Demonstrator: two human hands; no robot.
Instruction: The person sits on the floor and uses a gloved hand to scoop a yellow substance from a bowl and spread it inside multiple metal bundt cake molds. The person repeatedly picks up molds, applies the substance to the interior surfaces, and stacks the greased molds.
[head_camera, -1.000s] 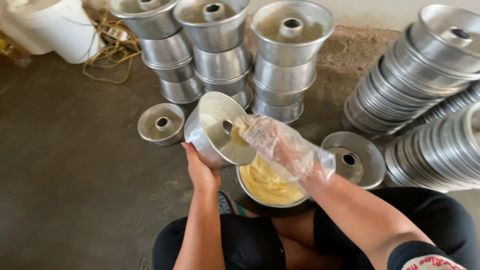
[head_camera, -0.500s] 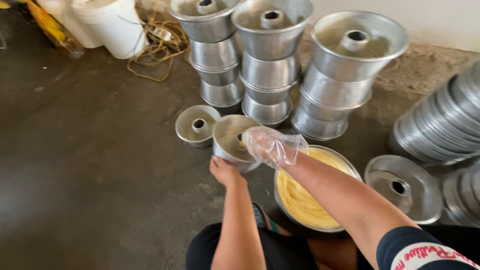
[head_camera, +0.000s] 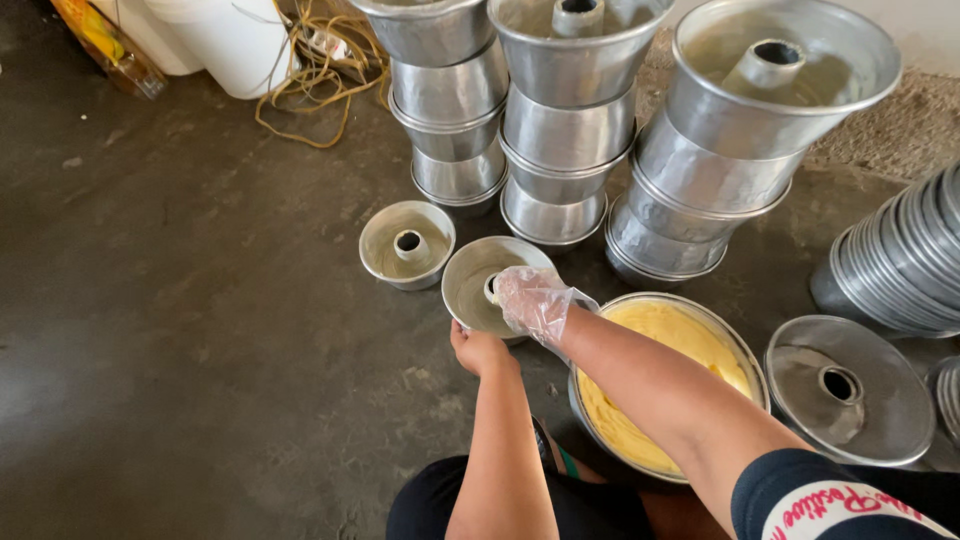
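Both hands work one tube pan beside the batter bowl. Left hand grips its rim; gloved right hand presses spread fingers inside. Best to coat evenly around the tube.

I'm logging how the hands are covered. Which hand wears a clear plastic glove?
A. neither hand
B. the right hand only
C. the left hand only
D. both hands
B: the right hand, inside the tilted tube pan, is wrapped in a crinkled clear glove, while the left hand gripping the pan's near rim is bare.
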